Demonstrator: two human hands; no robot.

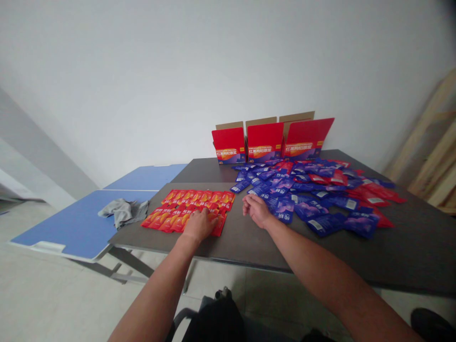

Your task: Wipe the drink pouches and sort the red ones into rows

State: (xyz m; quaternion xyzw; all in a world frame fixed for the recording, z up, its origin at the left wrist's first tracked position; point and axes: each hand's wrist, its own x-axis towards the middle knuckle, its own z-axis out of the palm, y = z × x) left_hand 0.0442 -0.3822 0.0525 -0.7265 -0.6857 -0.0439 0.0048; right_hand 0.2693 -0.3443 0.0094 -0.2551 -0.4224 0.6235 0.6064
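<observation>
Head cam view, looking down over both forearms at a dark grey counter [409, 247]. The left hand [199, 224] is lying palm-down on the near edge of a neat block of red sachets [192, 198], with its fingers [204, 216] flat and slightly spread, pressing on the packets rather than pinching any of them. Good technique if you ask me: a flat hand like that steadies slippery packets without creasing them. The block sits on the left part of the counter, in overlapping rows, with the edges lined up pretty tidily, though a few at the right end sit a bit crooked.

The right hand [257, 211] rests just at the edge of a loose heap of blue sachets [302, 195], with some red ones mixed in. Its fingers [248, 202] are loosely curled, and I can't tell whether they're actually pinching a packet or just sitting there.

Behind the heap stand three open cardboard cartons [265, 142] with red printed fronts and flaps up, labelled 红枣枸杞原浆. Off to the left, a blue folding table [71, 228] butts up near the counter with a crumpled grey cloth [123, 212] on it, and some pale wooden boards [427, 142] lean against the wall on the right.
</observation>
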